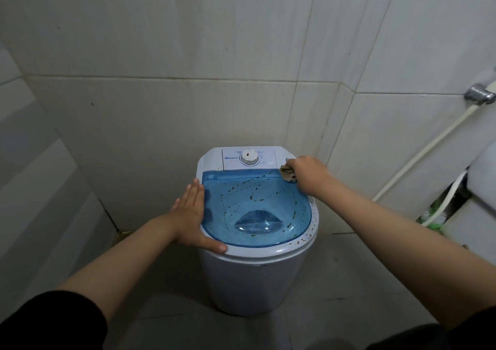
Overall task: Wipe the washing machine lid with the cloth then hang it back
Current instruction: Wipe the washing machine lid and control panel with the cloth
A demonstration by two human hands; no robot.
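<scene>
A small white washing machine (241, 277) stands against the tiled wall. Its translucent blue lid (257, 202) is closed and speckled with dark green and brown stains. My right hand (308, 175) presses a bunched beige cloth (288, 173) onto the lid's far right corner. My left hand (192, 215) lies flat with fingers together on the machine's left rim, thumb along the front edge. A white control panel with a round dial (250, 157) sits behind the lid.
Tiled walls close in on the left and behind. On the right wall a metal tap (480, 95) feeds a white hose (429, 148) that runs down. A white fixture (480, 196) and a green-bristled brush (432, 215) stand at the right.
</scene>
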